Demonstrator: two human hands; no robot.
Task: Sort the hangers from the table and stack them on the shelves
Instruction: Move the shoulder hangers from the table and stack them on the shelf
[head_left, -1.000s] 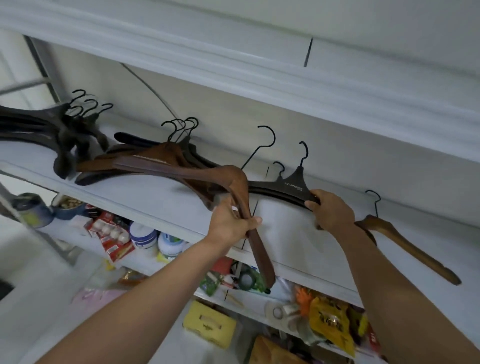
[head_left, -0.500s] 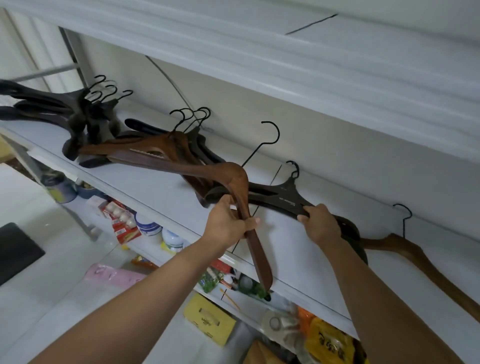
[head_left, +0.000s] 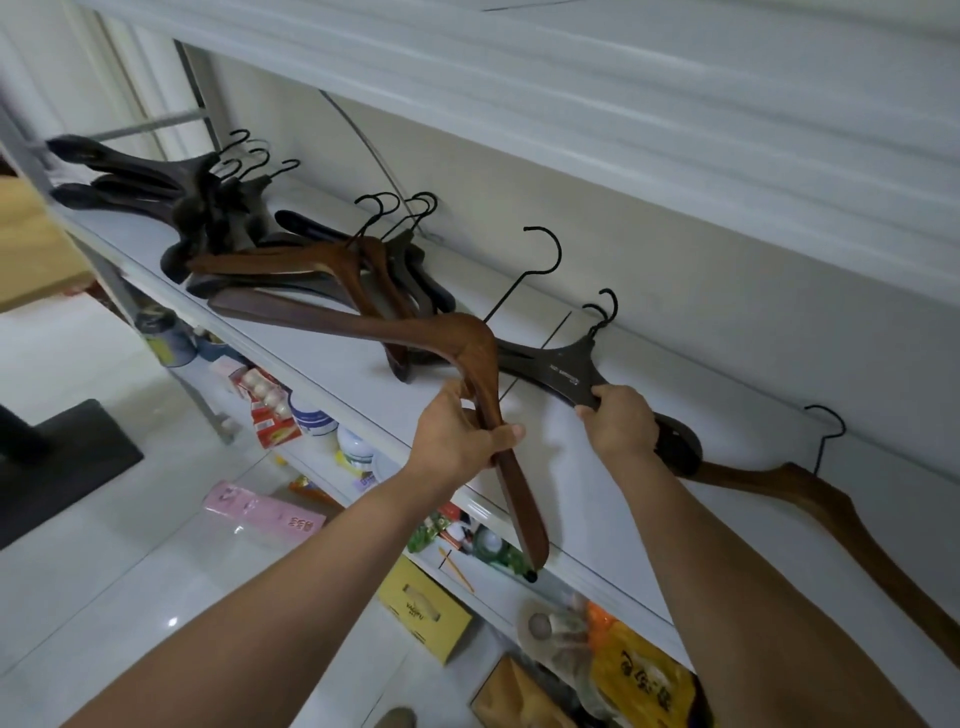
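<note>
My left hand (head_left: 460, 434) grips a reddish-brown wooden hanger (head_left: 363, 325) near its bend; one arm hangs over the edge of the white shelf (head_left: 597, 493). My right hand (head_left: 621, 423) holds the lower arm of a dark brown hanger (head_left: 566, 366) lying flat on the shelf, its hook against the back wall. A light brown hanger (head_left: 810, 499) lies to the right. A mixed brown and dark stack (head_left: 332, 265) sits further left, and a black stack (head_left: 171, 182) at the far left end.
An upper shelf (head_left: 623, 104) overhangs closely. Below, a lower shelf carries jars, packets and an egg box (head_left: 265, 405). On the pale floor lie a pink pack (head_left: 260, 514), a yellow box (head_left: 423, 608) and a yellow bag (head_left: 644, 680). A black mat (head_left: 57, 462) lies at left.
The view has swung rightward and closer. My right hand has slid the dark hanger left along the shelf towards the reddish-brown one. My left hand keeps its grip.
</note>
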